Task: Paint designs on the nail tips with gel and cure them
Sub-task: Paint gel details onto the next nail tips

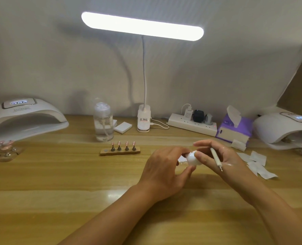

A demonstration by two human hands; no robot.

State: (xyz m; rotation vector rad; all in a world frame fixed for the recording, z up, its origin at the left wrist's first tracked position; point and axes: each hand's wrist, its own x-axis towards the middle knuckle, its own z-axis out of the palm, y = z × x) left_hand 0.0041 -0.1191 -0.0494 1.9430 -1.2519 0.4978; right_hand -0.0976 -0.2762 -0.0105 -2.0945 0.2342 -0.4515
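Note:
My left hand (164, 167) grips a small round white gel pot (192, 159) above the wooden desk (75, 183). My right hand (217, 156) touches the pot's top with thumb and forefinger while a thin white brush (215, 159) lies tucked across its fingers, tip pointing down right. To the left stands a wooden holder (120, 152) with several pink nail tips (123, 143) on dark stands. A white curing lamp (22, 117) sits at far left, a second curing lamp (286, 128) at far right.
A clear pump bottle (103, 121), a clip desk lamp (143, 119), a power strip (192, 123) and a purple tissue box (235, 128) line the back. White wipes (258, 164) lie right of my hands. More nail tips (1, 147) rest at left.

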